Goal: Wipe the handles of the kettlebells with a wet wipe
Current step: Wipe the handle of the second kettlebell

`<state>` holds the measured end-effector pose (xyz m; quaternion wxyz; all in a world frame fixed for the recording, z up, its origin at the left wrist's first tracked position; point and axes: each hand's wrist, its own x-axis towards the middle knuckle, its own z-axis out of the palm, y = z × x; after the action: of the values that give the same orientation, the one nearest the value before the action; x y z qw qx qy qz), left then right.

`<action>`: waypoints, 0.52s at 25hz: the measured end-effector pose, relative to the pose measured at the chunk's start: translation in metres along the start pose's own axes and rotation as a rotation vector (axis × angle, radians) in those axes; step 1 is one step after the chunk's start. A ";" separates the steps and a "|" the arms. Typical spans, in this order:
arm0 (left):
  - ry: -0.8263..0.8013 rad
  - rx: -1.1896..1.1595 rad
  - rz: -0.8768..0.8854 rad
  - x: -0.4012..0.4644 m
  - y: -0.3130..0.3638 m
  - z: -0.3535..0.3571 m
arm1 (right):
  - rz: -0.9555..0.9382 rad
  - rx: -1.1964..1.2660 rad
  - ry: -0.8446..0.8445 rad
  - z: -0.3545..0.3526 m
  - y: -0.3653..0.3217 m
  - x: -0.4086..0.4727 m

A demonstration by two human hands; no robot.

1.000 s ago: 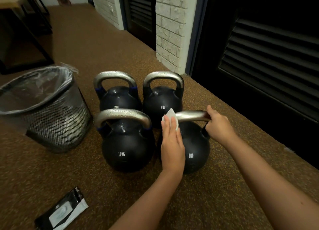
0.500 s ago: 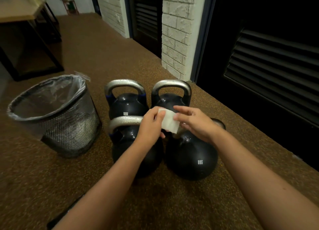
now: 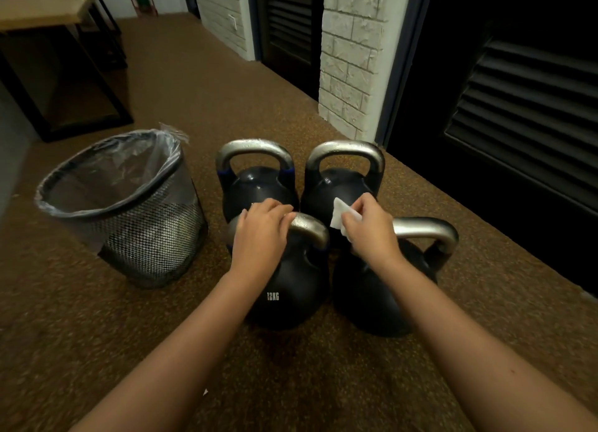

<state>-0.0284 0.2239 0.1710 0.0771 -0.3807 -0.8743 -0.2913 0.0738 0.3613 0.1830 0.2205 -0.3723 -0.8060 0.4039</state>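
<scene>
Several black kettlebells with silver handles stand in a tight square on the brown floor. My left hand grips the left part of the handle of the near-left 12KG kettlebell. My right hand pinches a white wet wipe above the gap between the two near bells, next to the left end of the near-right kettlebell's handle. The far-left kettlebell and the far-right kettlebell stand untouched behind my hands.
A black mesh wastebasket lined with a clear bag stands left of the bells. A white brick pillar and dark louvred doors lie behind and to the right. A wooden table with a black frame is far left.
The wipe passed from my left hand to my right. My left hand moved left onto the near-left bell's handle. My right hand left the right end of the near-right handle.
</scene>
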 end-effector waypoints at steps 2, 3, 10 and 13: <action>0.019 -0.025 0.006 -0.006 -0.005 0.006 | -0.071 -0.054 -0.012 0.016 0.004 -0.008; 0.029 -0.032 0.011 -0.008 -0.008 0.008 | -0.129 -0.070 -0.040 0.026 0.008 -0.013; 0.072 -0.057 0.092 -0.014 -0.023 0.012 | -0.113 -0.085 -0.064 0.048 0.014 -0.010; 0.098 -0.080 0.082 -0.016 -0.022 0.017 | -0.206 -0.038 -0.004 0.055 0.020 -0.026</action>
<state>-0.0313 0.2112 0.1414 0.1161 -0.4041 -0.8408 -0.3410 0.0621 0.3226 0.1339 0.2523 -0.2909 -0.8479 0.3644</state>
